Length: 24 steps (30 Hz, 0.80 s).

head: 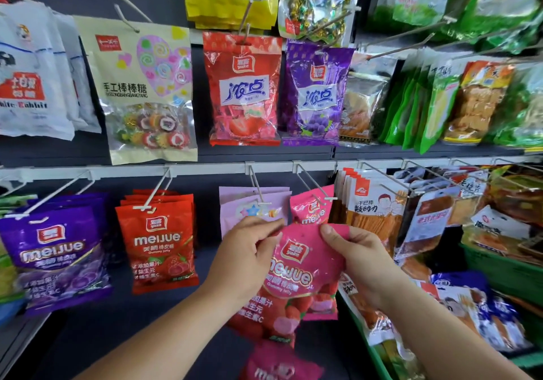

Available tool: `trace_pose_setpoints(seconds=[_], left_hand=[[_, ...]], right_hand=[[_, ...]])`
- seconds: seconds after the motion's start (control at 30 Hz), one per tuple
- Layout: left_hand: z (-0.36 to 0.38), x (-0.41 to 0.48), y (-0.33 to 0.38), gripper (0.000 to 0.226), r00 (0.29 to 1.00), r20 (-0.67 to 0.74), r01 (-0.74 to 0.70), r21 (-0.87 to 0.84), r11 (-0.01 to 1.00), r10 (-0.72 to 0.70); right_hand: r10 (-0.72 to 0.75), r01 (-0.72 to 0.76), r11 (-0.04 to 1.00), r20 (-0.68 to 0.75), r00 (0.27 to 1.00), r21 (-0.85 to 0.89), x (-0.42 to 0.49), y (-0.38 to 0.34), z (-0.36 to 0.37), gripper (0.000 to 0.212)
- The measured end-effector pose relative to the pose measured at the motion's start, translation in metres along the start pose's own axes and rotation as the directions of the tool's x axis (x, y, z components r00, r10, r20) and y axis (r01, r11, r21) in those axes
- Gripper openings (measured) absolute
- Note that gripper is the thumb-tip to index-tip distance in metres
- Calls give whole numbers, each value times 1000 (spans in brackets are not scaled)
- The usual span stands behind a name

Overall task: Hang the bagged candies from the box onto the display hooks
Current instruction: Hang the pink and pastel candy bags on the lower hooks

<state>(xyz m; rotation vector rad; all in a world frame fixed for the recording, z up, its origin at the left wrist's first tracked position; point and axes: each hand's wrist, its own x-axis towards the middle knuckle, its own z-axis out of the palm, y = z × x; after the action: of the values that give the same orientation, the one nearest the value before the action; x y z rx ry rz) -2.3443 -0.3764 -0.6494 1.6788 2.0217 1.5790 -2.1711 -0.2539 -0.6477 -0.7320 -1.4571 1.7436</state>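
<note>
Currently both grips on one pink meijue bag (296,262): left grip (244,250) pinches its top-left corner, right grip (361,259) pinches the top-right. Bag hangs upright between them, in front of the rack, its top edge just below the white hook (329,198) carrying a matching pink bag (308,209). Another pink bag (279,365) sits lower down, blurred; possibly boxed, can't tell.

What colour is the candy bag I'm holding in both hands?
The candy bag is bright pink; the head view shows it best.
</note>
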Motion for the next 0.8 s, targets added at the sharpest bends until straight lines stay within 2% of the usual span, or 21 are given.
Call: trace_pose_setpoints(seconds=[0.13, 0.3, 0.47, 0.53, 0.67, 0.73, 0.8], left_hand=[[0, 1, 0, 29, 995, 83, 59, -45, 997, -55], [11, -5, -17, 25, 996, 39, 83, 7, 997, -83], [18, -3, -32, 18, 951, 57, 308, -63, 949, -304], [23, 6, -29, 18, 935, 52, 355, -67, 933, -352], [33, 27, -23, 17, 928, 14, 373, -74, 925, -373], [37, 36, -21, 21, 921, 1, 389, -87, 917, -390], [41, 43, -22, 19, 921, -18, 385, -98, 918, -389]], right_hand=[[-8, 6, 999, -59, 998, -31, 11, 6, -5, 18], [24, -29, 999, -146, 989, -31, 15, 29, -4, 16], [49, -63, 997, -243, 969, -51, 26, 35, -20, 17], [41, -62, 995, -235, 971, -84, 34, 26, -25, 17], [20, -47, 990, -203, 979, -131, 55, 17, -34, 30], [3, -26, 995, -220, 976, -101, 68, 15, -38, 36], [-8, -5, 999, -259, 966, -48, 84, 13, -41, 33]])
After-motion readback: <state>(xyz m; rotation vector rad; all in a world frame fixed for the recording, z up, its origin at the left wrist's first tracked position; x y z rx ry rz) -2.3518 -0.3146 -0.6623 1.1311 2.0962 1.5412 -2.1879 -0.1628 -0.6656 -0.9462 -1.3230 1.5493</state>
